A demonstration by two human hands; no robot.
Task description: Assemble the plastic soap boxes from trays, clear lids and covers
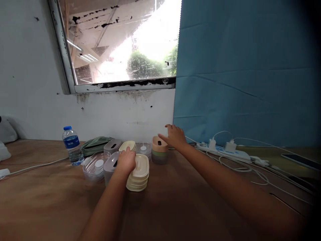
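My left hand lies over the gap between a pale grey box with a dark slot and a stack of cream lidded containers. Its back faces me and its fingers point toward the wall, mostly hidden, so I cannot tell whether they grip anything. My right hand is open with the thumb spread, beside and slightly above a stack of bins, peach on top, then green and grey. Nothing is in it. Behind my left hand sit another grey box and another cream lidded stack.
Clear round lids or containers with white knobs stand left, others behind. A water bottle and green pouch are further left. At right lie a power strip, chargers, loose white cables and a phone.
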